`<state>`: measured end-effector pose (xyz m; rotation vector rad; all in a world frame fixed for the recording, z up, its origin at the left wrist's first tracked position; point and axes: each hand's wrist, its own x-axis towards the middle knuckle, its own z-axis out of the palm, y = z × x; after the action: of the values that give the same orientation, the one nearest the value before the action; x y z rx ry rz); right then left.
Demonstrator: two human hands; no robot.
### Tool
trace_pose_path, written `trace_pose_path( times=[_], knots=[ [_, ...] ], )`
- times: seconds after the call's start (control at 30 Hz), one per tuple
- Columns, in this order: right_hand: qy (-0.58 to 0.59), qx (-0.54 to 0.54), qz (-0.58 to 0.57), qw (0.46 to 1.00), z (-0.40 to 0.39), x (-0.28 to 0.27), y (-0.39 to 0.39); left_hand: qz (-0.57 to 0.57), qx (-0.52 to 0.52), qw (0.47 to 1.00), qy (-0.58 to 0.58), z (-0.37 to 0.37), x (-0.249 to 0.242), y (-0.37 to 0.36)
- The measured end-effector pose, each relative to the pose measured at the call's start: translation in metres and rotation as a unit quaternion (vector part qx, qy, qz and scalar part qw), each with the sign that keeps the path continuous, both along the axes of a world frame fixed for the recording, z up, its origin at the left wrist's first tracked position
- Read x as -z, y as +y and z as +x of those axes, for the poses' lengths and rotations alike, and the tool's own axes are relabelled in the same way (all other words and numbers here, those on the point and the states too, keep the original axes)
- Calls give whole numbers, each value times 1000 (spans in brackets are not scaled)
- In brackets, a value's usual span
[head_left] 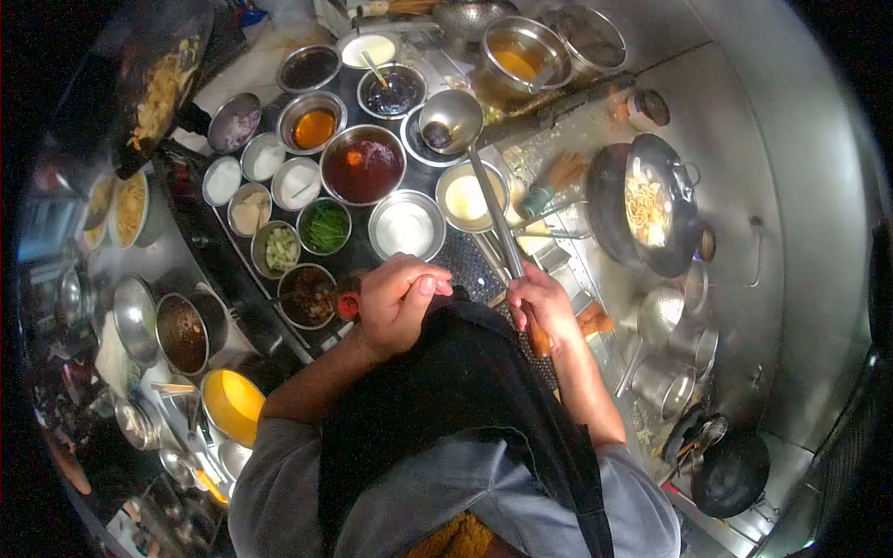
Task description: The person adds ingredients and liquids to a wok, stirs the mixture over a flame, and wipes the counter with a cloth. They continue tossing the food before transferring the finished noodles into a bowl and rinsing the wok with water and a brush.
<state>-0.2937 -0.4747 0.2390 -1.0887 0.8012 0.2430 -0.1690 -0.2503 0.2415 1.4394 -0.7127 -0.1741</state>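
Observation:
My right hand (541, 307) is wrapped round the long metal handle of a ladle (452, 121), whose wooden end shows below the fist. The ladle's bowl is above the sauce containers, with a little dark content in it. My left hand (402, 296) is curled closed in front of my black apron, near a metal bowl of white contents (406, 225). Whatever its fingers may hold is hidden. A red round object (347, 304) shows beside the left wrist. Ahead stand a bowl of dark red sauce (363, 164) and a bowl of chopped greens (325, 226).
At the right, a wok (648, 209) holds noodles with pale pieces. Another wok of food (167, 93) is at the upper left. A pot of yellow liquid (234, 406) stands at lower left. A strainer (660, 314) and a bamboo brush (553, 184) lie at the right.

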Motion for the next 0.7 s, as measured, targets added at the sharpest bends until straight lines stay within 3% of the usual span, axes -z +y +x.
trace_pose_path(
  times=[0.17, 0.37, 0.47, 0.57, 0.63, 0.7],
  knots=[
    [-21, 15, 33, 999, -3, -16, 1, -18, 19, 999, 24, -1, 0, 0],
    [-78, 100, 179, 976, -47, -32, -14, -12, 46, 996, 72, -11, 6, -18],
    [-100, 175, 266, 943, -83, -53, -25, 53, 44, 993, 95, -17, 2, -36],
    [-115, 234, 220, 940, -123, -73, -39, 44, 73, 988, 131, -25, 15, -58],
    [-121, 257, 175, 943, -148, -74, -54, 52, 103, 989, 91, -28, 19, -73],
    [-113, 258, 29, 959, -166, -70, -75, 77, 92, 992, 25, -37, 18, -91]
  ],
)
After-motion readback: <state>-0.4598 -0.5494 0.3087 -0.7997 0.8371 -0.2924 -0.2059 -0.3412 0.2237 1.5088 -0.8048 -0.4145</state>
